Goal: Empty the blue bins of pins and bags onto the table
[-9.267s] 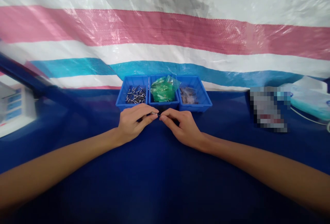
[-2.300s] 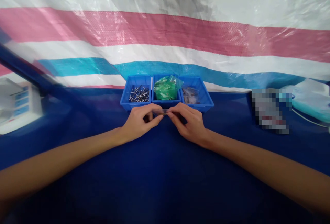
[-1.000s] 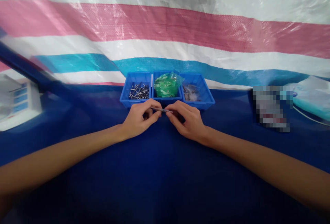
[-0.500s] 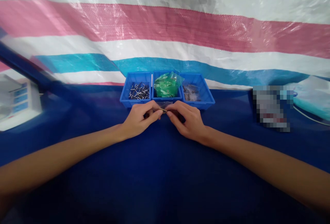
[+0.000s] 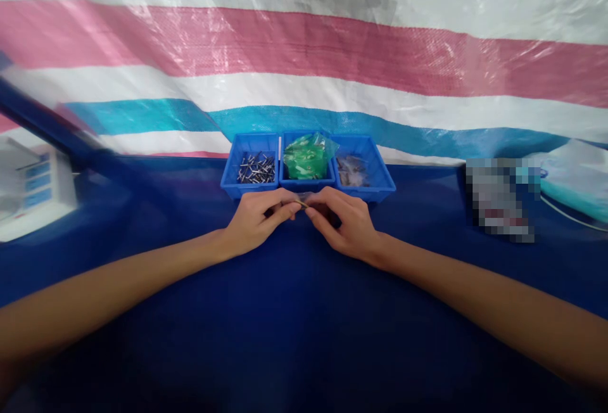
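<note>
Just in front of the blue bins, my left hand and my right hand meet fingertip to fingertip. Between them they pinch a small clear plastic bag with a thin yellowish strip along its near edge. Fingers hide most of the bag and whatever it holds. The left bin contains many metal pins. A green plastic packet fills the middle bin. In the right bin lie clear bags with small parts.
A white device with blue labels stands at the far left of the blue table. Towards the right are a blurred-out item and a white and teal plastic package. A striped sheet hangs behind the bins.
The yellowish strip between my fingertips has tilted slightly, and less of the clear bag shows above it. My hands have barely moved.
</note>
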The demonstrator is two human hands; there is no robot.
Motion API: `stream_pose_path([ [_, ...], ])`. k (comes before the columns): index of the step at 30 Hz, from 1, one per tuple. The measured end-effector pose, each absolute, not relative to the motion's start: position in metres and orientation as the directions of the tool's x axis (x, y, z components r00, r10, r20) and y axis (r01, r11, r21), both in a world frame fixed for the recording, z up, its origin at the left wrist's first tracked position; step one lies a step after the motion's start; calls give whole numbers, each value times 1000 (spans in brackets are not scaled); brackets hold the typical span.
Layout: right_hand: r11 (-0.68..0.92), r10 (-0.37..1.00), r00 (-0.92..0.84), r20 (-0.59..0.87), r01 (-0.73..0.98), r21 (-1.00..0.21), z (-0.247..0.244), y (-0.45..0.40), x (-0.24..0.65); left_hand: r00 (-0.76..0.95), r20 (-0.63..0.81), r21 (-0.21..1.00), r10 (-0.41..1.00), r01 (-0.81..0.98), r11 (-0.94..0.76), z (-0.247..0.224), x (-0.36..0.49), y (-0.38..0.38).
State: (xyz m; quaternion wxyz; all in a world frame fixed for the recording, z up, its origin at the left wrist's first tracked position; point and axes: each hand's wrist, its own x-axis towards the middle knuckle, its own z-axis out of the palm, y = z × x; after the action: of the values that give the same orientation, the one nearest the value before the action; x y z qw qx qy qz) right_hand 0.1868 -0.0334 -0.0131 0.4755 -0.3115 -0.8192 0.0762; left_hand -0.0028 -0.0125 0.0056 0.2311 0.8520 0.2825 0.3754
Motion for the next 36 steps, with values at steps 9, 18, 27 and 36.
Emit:
stream_pose_path([
  [9, 793, 583, -371, 723, 455, -405, -13, -33, 186, 536, 510, 626, 672, 304, -718, 5, -3, -13],
  [18, 787, 599, -378, 705, 442, -431, -13, -34, 187, 549, 538, 594, 640, 292, -749, 5, -3, -12],
  [27, 785, 599, -374, 708, 451, -426, -12, -33, 186, 544, 525, 592, 655, 319, -740, 4, -3, -13],
  [36, 774, 615, -352, 706, 439, -456, -12, -34, 186, 556, 523, 581, 646, 322, -748, 5, -3, -14],
])
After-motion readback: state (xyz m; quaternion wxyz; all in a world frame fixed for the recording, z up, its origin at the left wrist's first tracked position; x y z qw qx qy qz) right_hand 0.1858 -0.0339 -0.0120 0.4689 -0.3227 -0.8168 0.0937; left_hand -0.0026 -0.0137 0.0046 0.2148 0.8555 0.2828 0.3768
